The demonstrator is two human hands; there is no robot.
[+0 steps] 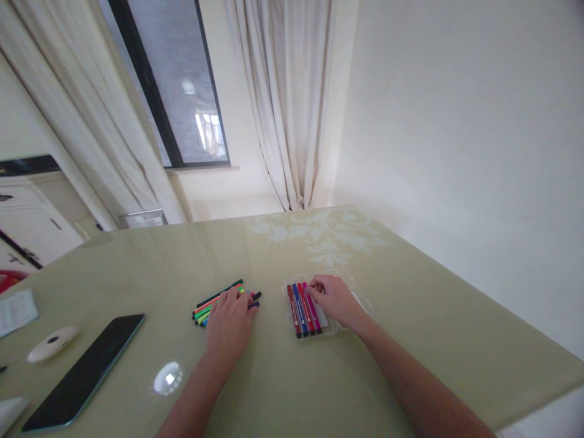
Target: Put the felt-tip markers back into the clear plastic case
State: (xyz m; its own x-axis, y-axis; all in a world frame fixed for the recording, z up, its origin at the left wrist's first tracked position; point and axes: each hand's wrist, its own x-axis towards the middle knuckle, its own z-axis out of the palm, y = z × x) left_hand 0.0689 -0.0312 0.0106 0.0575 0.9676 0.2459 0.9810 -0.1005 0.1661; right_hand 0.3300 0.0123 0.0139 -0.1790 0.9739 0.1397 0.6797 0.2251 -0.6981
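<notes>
A clear plastic case lies open on the table, with several felt-tip markers side by side in it: dark red, blue, red and magenta. My right hand reaches over the case from the right, thumb and fingertips pinched at the upper end of the magenta marker. To the left is a loose pile of markers in black, orange, green, yellow and blue. My left hand lies over this pile, fingers spread across it and touching it; the hand covers part of the markers.
A dark-screened tablet lies at the table's left, beside a white oval device and a pale packet. A light reflection shines on the tabletop. A wall borders the right side; curtains hang behind.
</notes>
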